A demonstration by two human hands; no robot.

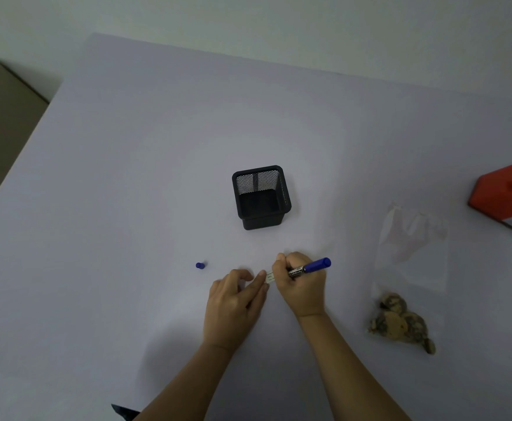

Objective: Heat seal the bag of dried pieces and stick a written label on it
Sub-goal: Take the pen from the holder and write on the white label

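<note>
My right hand grips a blue marker, its tip down on a small white label lying on the table. Fingertips of my left hand press on the label's left end and hold it flat. The marker's blue cap lies apart on the table to the left. A clear plastic bag lies flat at the right, with brown dried pieces gathered at its near end.
An empty black mesh pen holder stands just beyond my hands. An orange heat sealer sits at the right edge of the pale table. The table's left edge drops to a beige floor.
</note>
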